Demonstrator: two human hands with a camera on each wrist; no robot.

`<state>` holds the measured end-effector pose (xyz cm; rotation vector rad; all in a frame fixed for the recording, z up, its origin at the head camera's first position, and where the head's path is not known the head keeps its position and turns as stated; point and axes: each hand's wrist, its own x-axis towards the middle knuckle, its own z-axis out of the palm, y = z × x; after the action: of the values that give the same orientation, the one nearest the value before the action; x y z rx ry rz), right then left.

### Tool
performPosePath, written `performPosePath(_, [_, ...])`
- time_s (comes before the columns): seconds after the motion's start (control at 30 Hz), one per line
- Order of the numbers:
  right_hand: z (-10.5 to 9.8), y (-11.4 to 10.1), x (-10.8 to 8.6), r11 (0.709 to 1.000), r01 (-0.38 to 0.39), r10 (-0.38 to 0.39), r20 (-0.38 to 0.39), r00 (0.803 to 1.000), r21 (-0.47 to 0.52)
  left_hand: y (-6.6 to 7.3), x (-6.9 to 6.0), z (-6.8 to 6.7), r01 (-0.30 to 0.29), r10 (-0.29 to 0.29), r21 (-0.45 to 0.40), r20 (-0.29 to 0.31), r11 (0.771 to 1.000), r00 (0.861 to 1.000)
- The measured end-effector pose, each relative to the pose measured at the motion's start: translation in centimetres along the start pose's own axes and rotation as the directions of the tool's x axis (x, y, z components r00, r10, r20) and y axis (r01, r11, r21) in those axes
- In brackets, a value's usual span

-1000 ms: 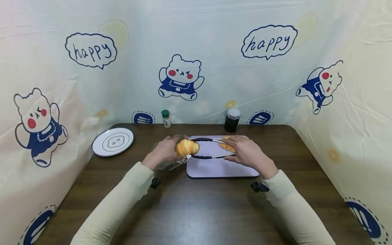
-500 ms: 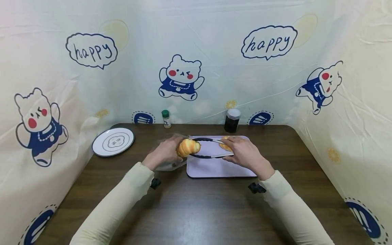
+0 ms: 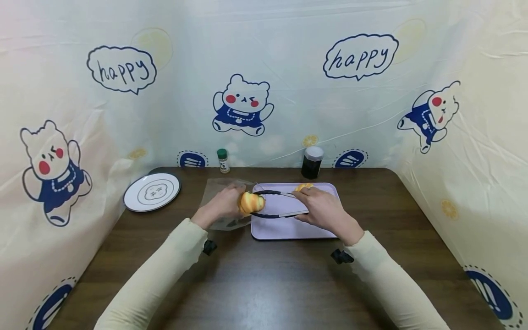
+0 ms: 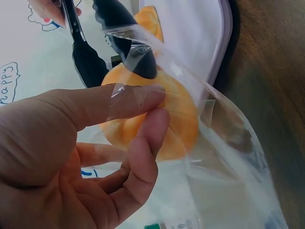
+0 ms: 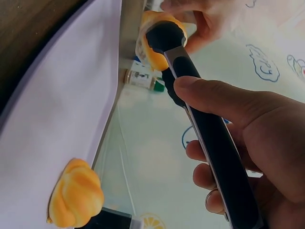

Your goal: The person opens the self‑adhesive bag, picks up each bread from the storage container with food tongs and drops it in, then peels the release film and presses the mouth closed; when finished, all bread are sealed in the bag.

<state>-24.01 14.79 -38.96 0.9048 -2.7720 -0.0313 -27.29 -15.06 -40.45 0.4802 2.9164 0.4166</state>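
My left hand pinches the edge of a clear plastic bag between thumb and fingers. A croissant-like bread roll is at the bag's mouth, seen through the film in the left wrist view. My right hand grips black-and-silver tongs, whose black tips are at the roll. Below the hands lies a lilac tray, with a second bread roll on it, partly hidden behind my right hand in the head view.
A white plate lies at the table's left. At the back stand a small green-capped shaker and a dark jar with a pale lid. A printed cloth hangs behind and beside the brown table.
My right hand and the tongs have shifted left and slightly down. The roll between the tips sits a little lower, and more of the bag shows behind my left hand.
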Motion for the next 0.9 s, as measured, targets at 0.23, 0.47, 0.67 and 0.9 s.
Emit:
performPosePath(0.23, [0.4,-0.9,0.4,0.998,-0.055,0.054,0.028,0.998,0.025,0.1,0.0,0.3,0.034,-0.034,-0.027,0.025,0.999,0.999])
performPosePath(0.47, [0.8,-1.8,0.7,0.991,-0.117,0.115,0.043,0.992,0.063,0.2,-0.2,-0.1,0.008,-0.007,-0.021,0.012,1.0,1.0])
performPosePath(0.67, [0.9,-2.4,0.8,0.989,-0.147,0.146,0.051,0.988,0.016,0.5,-0.2,0.0,0.008,-0.008,-0.003,0.009,1.0,1.0])
performPosePath(0.9, [1.1,-2.9,0.9,0.997,-0.079,0.079,-0.003,0.997,-0.014,0.5,0.0,0.3,0.026,-0.028,-0.045,-0.037,0.999,0.999])
